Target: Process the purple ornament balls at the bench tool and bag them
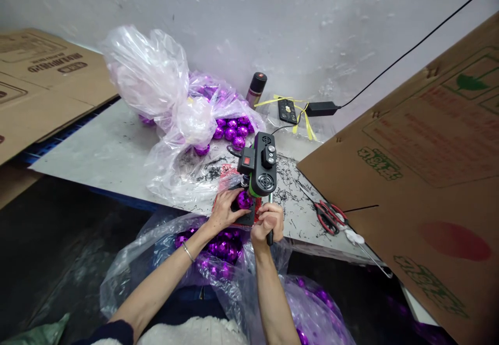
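Our hands are both busy: the left hand (226, 211) pinches a shiny purple mirror ball (244, 199) between thumb and forefinger, while the right hand (268, 223) is wrapped in a fist around the lever handle (270, 239). Largest about us is the printed cardboard box (421, 189) on our right, beside the desk (89, 147) we work at. On the desk's left part slumps a clear plastic bag (148, 75), with purple balls (231, 133) showing at its side; a second clear bag (120, 272) of them hangs below the front edge. Then comes the black lever press (260, 171), and to its right the red-handled scissors (329, 217). Smaller again, our pinched ball sits beneath the press's head, over its dark base, with fine black scraps strewn around. We judge the step in hand to be steadying this ball under the press; the next move seems to call for an even pull on the lever, left fingertips kept clear.
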`<state>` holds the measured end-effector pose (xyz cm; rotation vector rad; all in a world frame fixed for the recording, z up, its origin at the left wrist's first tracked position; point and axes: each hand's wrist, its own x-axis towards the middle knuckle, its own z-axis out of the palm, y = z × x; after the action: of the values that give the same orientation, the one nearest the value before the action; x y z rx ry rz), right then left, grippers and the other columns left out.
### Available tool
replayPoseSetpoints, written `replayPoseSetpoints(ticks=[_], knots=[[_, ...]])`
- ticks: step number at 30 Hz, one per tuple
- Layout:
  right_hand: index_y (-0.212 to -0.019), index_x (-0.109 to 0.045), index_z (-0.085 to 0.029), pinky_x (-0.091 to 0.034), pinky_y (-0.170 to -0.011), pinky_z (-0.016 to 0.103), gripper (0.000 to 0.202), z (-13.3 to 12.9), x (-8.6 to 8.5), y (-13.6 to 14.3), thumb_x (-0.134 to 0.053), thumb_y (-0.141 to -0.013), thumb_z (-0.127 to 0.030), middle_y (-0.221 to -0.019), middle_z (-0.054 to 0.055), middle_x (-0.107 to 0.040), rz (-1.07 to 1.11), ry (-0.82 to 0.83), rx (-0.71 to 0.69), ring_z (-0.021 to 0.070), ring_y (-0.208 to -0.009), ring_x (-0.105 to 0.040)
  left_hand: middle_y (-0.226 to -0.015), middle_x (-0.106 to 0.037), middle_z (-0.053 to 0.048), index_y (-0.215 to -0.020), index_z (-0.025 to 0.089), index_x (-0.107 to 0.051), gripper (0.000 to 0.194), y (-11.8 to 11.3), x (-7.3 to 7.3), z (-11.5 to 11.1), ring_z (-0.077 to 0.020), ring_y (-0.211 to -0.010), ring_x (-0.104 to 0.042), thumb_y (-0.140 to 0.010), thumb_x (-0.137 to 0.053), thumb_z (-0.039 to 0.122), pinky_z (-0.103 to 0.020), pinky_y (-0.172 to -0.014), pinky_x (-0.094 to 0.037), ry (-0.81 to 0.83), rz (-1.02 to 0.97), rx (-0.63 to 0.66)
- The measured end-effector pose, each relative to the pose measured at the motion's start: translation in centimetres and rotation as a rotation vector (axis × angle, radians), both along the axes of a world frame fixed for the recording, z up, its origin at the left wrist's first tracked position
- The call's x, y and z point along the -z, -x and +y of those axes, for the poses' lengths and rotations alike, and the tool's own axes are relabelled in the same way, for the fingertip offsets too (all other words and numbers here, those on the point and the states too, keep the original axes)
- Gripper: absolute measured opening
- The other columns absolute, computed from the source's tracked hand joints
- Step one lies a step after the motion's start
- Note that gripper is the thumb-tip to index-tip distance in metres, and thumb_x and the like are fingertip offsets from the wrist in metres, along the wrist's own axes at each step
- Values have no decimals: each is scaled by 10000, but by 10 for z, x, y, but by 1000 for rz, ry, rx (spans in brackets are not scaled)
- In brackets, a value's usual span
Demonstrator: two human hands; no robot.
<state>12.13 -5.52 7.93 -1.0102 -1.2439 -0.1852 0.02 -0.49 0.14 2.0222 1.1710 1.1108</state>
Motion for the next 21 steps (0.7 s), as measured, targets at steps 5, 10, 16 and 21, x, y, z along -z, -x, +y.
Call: replayPoseSetpoints(ticks=[5, 10, 16, 21], knots=[[-742, -476, -250, -531, -702, 354, 401, 3, 2, 1, -381, -1125, -324, -721, -26, -554, 1, -7, 44, 140, -611, -564, -1320, -789, -151, -1418, 233, -696, 660, 0, 0, 1, -363, -1241, -733, -864, -884, 540, -538, -1116, -542, 4, 3, 7], [-750, -475, -257, -506, -676, 342, 379, 6, 6, -1, -385, -1116, -297, -735, -30, -531, 7, -30, 7, 144, -625, -552, -1306, -795, -139, -1422, 234, -689, 627, 0, 1, 3, -352, -1227, -740, -885, -871, 500, -520, -1099, -555, -34, 26, -4], [-755, -480, -259, -514, -673, 345, 386, 7, 12, -4, -371, -1120, -321, -742, -28, -558, -40, -20, -12, 149, -632, -567, -1322, -788, -142, -1424, 211, -685, 600, -1, 4, 4, -340, -1234, -733, -913, -846, 480, -494, -1089, -557, -57, 26, -6], [-721, -482, -247, -461, -615, 304, 421, 5, -4, -3, -389, -1123, -331, -727, -28, -566, -56, -20, -22, 131, -617, -561, -1315, -792, -154, -1426, 194, -675, 623, -3, 5, 10, -352, -1234, -741, -889, -876, 438, -514, -1095, -561, -69, 4, 1]])
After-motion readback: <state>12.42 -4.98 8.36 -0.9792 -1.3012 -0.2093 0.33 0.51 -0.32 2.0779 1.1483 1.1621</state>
